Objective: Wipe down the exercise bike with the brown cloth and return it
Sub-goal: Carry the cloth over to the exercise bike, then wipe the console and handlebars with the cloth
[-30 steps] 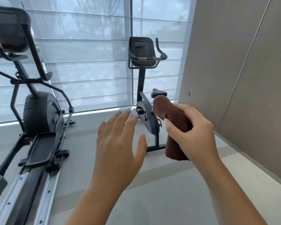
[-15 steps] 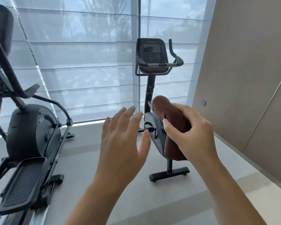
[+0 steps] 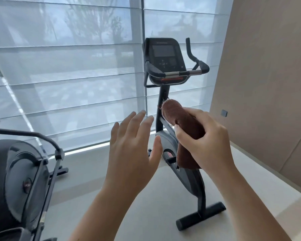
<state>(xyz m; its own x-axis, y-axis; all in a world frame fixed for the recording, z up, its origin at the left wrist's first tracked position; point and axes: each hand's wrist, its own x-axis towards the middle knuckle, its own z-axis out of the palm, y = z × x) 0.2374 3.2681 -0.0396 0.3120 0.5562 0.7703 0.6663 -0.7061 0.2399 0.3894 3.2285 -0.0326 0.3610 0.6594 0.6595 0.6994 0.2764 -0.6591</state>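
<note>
Clutching fuzzy rolled brown cloth (image 3: 177,113) w/ right grip (image 3: 210,145); left grip (image 3: 130,153) flat, splayed open, empty.

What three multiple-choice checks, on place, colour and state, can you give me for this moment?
1. Where is the cloth? A on the handlebar; B in the right hand; C on the floor.
2. What colour is the exercise bike? A black; B white; C green.
3. How is the left hand? A gripping the saddle; B holding the cloth; C open, holding nothing.
Answers: 1 B, the right hand's fingers curl round it; 2 A, its frame shows black; 3 C, its fingers are spread, touching nothing.
</note>
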